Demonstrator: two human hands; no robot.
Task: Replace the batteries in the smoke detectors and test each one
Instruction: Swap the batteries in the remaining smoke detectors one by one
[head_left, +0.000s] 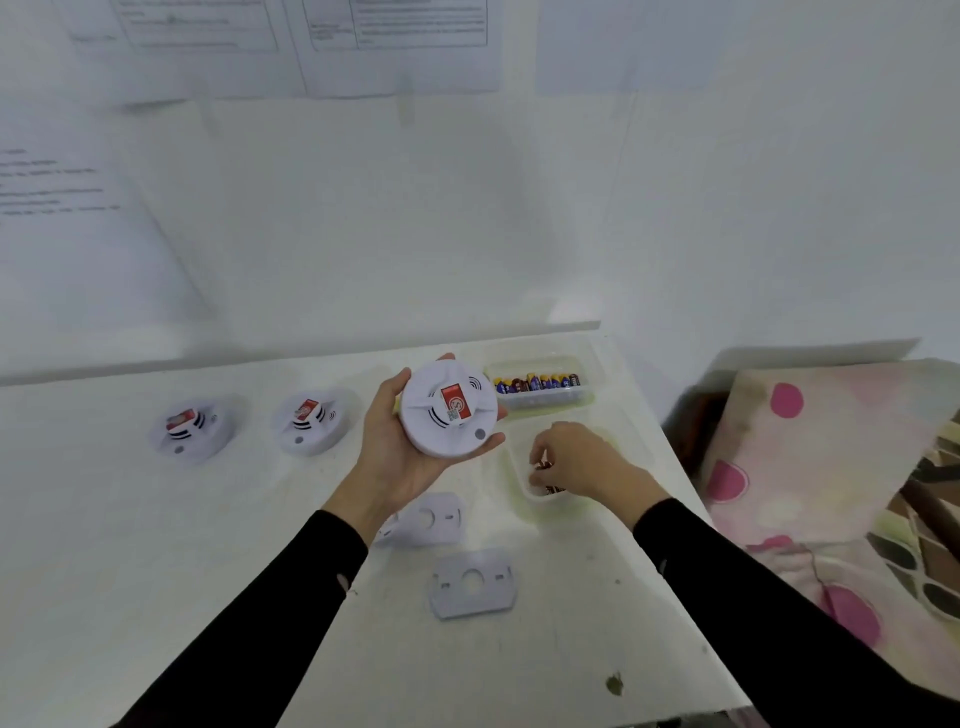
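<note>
The left hand (400, 447) cups a round white plastic detector (448, 408), one of three; right hand (569, 457) beside it pinches a battery (543, 464)

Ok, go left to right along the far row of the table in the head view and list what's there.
Leftmost smoke detector → second smoke detector → third detector, gripped in the left hand → tray of batteries.
</note>
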